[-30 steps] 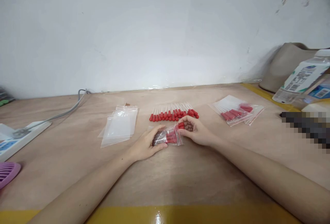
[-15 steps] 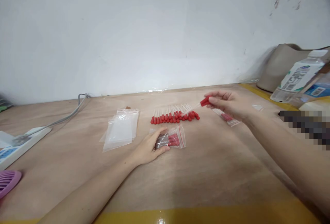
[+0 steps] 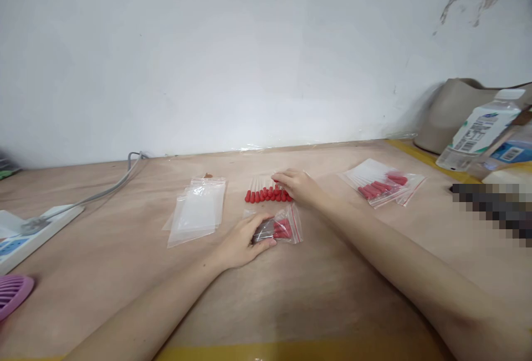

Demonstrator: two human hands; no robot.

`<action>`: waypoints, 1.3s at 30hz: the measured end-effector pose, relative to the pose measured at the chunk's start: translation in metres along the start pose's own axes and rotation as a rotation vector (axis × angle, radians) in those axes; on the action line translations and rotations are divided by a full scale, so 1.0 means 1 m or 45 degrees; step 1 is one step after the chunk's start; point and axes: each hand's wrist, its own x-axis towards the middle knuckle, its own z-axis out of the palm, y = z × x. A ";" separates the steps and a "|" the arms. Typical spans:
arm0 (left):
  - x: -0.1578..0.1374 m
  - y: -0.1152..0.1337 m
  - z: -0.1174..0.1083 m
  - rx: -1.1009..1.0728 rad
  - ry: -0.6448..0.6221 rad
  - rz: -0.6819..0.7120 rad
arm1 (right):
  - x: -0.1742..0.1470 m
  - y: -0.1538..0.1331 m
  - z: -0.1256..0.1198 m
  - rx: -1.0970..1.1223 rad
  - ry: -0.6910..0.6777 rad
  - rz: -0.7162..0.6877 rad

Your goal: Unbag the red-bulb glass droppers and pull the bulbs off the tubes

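Left hand has its thumb and fingers curled round the left end of a small clear bag, middle of the frame, with its red-striped mouth to the right and some red-topped droppers inside. Right hand is over the right end of the row of loose droppers, just above the bag; can't tell if the fingers are gripping one, they hide it.

My guess: this is the picking step of bagging droppers. Next move probably calls for a clean pinch on the red tops, with the bag held steady and its mouth open (can't tell if it's open now).

Flat bags left of centre, filled ones right of centre.

Brands? No luck. Bottle at right has a printed label and barcode, blue pack beside it has a barcode too. Power strip at far left has a blue label. All unreadable.
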 end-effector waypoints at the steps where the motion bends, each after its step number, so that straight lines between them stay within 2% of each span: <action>1: 0.000 0.000 0.000 -0.006 -0.002 0.000 | -0.001 0.001 0.003 -0.016 -0.018 0.000; 7: 0.000 0.000 0.000 -0.008 -0.016 0.015 | -0.007 -0.005 0.005 -0.054 -0.077 -0.016; 11: 0.000 -0.002 0.001 0.001 -0.018 -0.001 | -0.008 -0.012 0.000 -0.087 -0.072 0.094; 19: -0.001 -0.005 0.003 -0.001 -0.008 0.010 | -0.003 -0.015 -0.006 0.103 0.144 0.470; 29: 0.001 -0.003 0.002 -0.011 -0.006 0.044 | -0.003 -0.017 -0.008 0.149 0.322 0.522; 39: 0.000 -0.003 0.002 -0.014 -0.001 0.053 | 0.016 -0.034 0.010 -0.007 0.039 0.443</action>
